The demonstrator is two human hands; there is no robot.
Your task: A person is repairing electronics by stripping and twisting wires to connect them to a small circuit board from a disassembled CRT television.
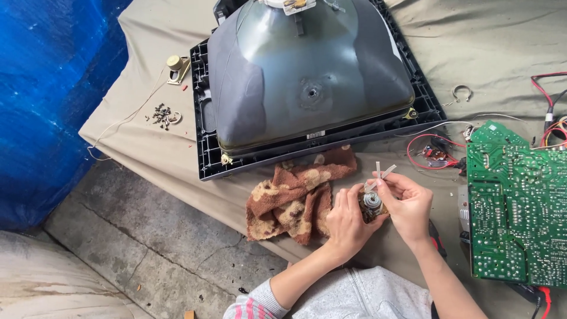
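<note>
Near the brown patterned towel (298,198), left hand (347,221) and right hand (407,204) both clutch a small round metal part (372,205) with pale tabs.

This is a makeshift repair spot for old electronics, set up outdoors or in a rough yard rather than in a fitted workshop. A low bench (472,41) is draped in a creased khaki cloth, and below it lies cracked, stained concrete floor (159,248) beside a blue tarpaulin (53,100). On the cloth sit a bare picture tube (307,71) face-down in its black plastic frame (204,153), a green circuit board (517,201) with red wires (425,147), a small heap of loose screws (162,115) and a worn brown rag (298,195).
</note>
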